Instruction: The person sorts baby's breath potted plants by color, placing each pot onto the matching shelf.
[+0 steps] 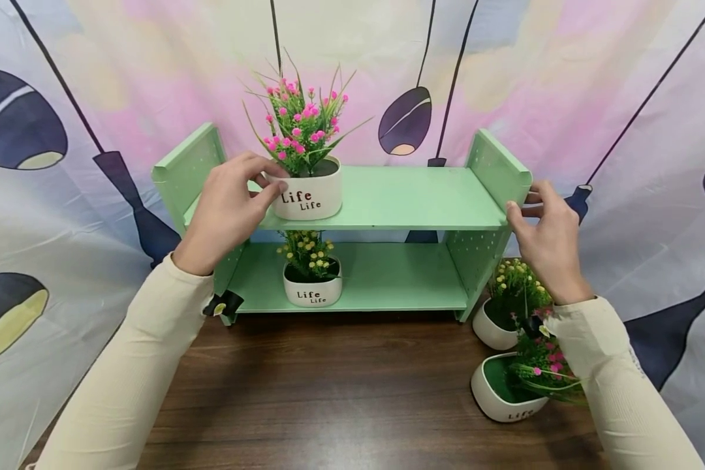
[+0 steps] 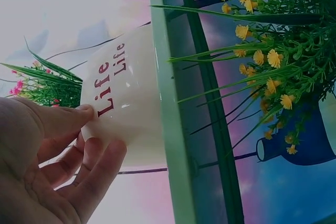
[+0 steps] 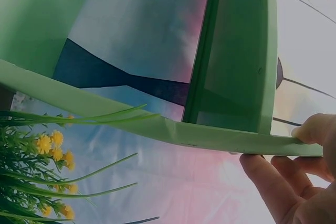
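Note:
A white oval flowerpot (image 1: 310,196) lettered "Life", with pink artificial flowers (image 1: 305,124), stands on the upper board toward the left of a green two-tier shelf (image 1: 411,196). My left hand (image 1: 229,205) holds this pot at its left end; in the left wrist view the thumb lies on its front beside the lettering. At the shelf's right end, my right hand (image 1: 549,238) grips the edge of the side panel (image 1: 499,170), thumb on the inner face and fingers outside. Below, a smaller white flowerpot (image 1: 313,290) with yellow flowers sits on the lower board.
Two more white pots stand on the brown wooden table (image 1: 329,391) at the right, near my right forearm: a yellow-flowered pot (image 1: 496,326) and a pink-flowered pot (image 1: 508,398) in front of it. A patterned curtain (image 1: 623,130) hangs behind the shelf.

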Demonstrator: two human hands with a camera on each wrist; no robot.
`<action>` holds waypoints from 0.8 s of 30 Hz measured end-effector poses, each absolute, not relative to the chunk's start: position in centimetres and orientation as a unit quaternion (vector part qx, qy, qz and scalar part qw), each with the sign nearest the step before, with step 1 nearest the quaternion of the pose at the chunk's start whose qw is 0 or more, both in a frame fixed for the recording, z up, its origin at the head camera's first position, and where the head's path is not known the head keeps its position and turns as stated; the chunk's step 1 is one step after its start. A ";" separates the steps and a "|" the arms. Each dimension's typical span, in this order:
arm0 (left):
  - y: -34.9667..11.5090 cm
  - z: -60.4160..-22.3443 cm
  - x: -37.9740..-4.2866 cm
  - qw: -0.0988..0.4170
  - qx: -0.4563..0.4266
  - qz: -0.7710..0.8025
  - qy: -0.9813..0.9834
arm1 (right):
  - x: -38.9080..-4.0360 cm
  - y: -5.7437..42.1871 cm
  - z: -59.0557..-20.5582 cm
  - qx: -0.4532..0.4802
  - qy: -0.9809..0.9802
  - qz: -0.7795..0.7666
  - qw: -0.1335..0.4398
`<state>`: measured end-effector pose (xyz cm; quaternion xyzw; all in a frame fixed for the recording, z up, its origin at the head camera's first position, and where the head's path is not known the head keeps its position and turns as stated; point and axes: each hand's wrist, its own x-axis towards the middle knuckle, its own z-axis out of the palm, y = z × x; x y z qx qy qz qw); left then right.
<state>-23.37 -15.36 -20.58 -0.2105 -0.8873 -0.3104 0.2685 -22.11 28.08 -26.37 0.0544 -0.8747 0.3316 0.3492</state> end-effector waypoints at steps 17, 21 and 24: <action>-15.3 -20.8 -23.5 0.270 -0.210 -0.320 -0.884 | -22.5 27.8 -26.3 0.058 -0.871 0.336 0.354; -15.2 -20.7 -23.4 0.270 -0.210 -0.317 -0.884 | -22.4 28.0 -26.3 0.056 -0.871 0.335 0.354; -15.1 -20.6 -23.4 0.269 -0.211 -0.317 -0.885 | -22.3 28.1 -26.4 0.054 -0.870 0.338 0.354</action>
